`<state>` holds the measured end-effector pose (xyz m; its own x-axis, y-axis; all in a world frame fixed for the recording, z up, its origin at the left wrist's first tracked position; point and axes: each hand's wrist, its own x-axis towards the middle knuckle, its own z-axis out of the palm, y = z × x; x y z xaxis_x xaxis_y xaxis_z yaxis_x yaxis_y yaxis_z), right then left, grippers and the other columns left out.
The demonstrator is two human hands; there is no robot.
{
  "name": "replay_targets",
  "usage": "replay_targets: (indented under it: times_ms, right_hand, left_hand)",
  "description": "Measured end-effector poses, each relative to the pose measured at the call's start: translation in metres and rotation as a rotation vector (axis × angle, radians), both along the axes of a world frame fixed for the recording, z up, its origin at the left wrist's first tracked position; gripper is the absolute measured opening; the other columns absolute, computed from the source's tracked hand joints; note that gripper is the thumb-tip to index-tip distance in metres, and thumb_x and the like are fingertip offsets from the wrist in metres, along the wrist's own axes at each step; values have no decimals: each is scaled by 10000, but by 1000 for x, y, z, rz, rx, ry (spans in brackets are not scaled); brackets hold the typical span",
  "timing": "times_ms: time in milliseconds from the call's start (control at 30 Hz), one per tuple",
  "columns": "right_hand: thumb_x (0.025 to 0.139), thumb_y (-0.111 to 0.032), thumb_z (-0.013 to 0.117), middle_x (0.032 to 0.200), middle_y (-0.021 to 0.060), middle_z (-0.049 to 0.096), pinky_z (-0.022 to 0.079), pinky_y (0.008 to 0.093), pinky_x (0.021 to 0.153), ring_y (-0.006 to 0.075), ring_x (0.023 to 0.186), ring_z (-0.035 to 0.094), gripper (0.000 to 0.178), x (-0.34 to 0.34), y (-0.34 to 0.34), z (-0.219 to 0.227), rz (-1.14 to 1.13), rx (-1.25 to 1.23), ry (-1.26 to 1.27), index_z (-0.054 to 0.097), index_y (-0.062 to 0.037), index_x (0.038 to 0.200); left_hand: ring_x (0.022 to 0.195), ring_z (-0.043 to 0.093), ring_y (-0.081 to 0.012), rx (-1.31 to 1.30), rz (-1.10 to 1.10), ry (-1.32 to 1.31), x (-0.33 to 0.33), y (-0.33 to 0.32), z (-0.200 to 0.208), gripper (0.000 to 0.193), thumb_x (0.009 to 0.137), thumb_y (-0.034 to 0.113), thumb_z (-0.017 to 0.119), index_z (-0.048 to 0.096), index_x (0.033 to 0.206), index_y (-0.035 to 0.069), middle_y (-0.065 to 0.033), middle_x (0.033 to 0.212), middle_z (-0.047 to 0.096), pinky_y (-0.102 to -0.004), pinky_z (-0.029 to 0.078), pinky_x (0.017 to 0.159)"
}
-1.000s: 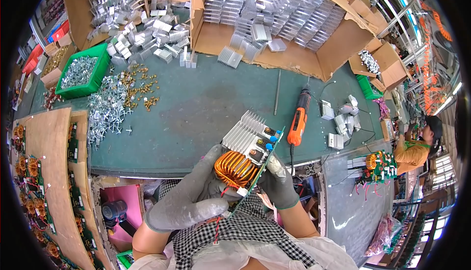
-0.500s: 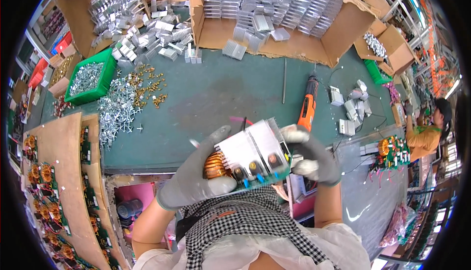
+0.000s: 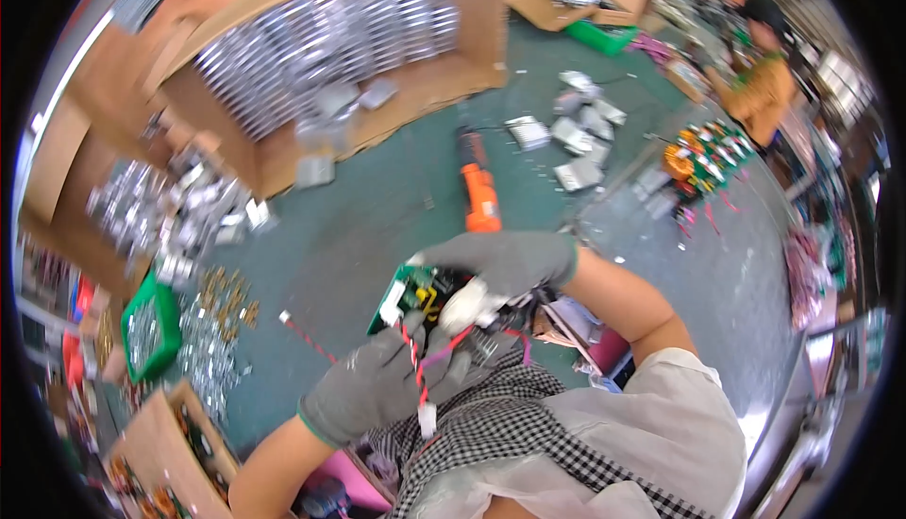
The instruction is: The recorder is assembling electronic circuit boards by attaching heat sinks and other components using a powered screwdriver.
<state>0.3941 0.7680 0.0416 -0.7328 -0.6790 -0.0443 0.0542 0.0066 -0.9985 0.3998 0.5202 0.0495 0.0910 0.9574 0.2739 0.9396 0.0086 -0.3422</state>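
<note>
Between my two hands, close to my body, is a green circuit board (image 3: 415, 294) with black and yellow parts on it. My left hand (image 3: 382, 382), in a grey glove, is closed around its near side. From above, my right hand (image 3: 505, 262), gloved in grey with whitish fingertips, curls over the board's right side, fingers closed on it. Twisted red, black and white wires (image 3: 412, 357) hang over my left hand, ending in a white connector (image 3: 427, 419). Another red lead (image 3: 307, 338) sticks out to the left. The board's underside is hidden.
Beyond my hands lies an orange power screwdriver (image 3: 481, 200). Finned heat sinks fill a cardboard box (image 3: 274, 162); loose ones (image 3: 578, 175) lie at right. At left are a green bin (image 3: 168, 335) and metal hardware (image 3: 212, 349). A co-worker (image 3: 755, 94) stands far right, near finished boards (image 3: 708, 156).
The board has been turned over, so wires and small parts now face up. My right hand has moved over it from its right side. My view has swung to the right.
</note>
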Motion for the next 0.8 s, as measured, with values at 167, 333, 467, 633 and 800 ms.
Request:
replay_targets:
  times_ms: [167, 333, 467, 633, 800]
  right_hand:
    - [790, -241, 791, 946, 128, 663, 489, 342, 733, 210, 823, 619, 417, 62, 38, 14, -458, 326, 306, 619, -2, 1085]
    - [852, -78, 711, 1084, 50, 664, 494, 291, 830, 126, 933, 612, 365, 125, 97, -8, -1227, 95, 477, 604, -24, 1197]
    - [895, -53, 651, 1111, 34, 644, 485, 264, 858, 102, 964, 591, 375, 144, 162, -60, -1640, 53, 476, 560, -13, 1256]
    - [884, 24, 633, 1132, 44, 627, 515, 298, 859, 145, 1018, 600, 419, 154, 255, -129, -1745, -118, 622, 528, -22, 1286]
    - [885, 25, 635, 1135, 55, 621, 531, 326, 849, 172, 999, 614, 389, 151, 324, -128, -1758, 29, 654, 541, -13, 1260]
  left_hand:
    - [1059, 584, -245, 74, -184, 117, -7, 44, 1, 341, 777, 201, 616, 612, 1118, 191, -51, 1114, 597, -408, 447, 995]
    - [1188, 520, -272, 179, -8, -181, -30, 81, 0, 396, 822, 213, 592, 552, 1212, 156, -89, 1238, 536, -446, 407, 1058]
    - [1214, 499, -344, 142, 98, -343, -47, 77, -35, 542, 730, 187, 705, 529, 1238, 123, -135, 1267, 525, -493, 403, 1058]
    - [1238, 481, -361, 43, 201, -455, -52, 65, -50, 571, 754, 192, 705, 517, 1286, 100, -153, 1313, 514, -484, 384, 1069]
    - [1224, 489, -393, 115, 352, -565, -54, 41, -59, 667, 684, 124, 751, 491, 1292, 40, -178, 1306, 513, -477, 407, 1039]
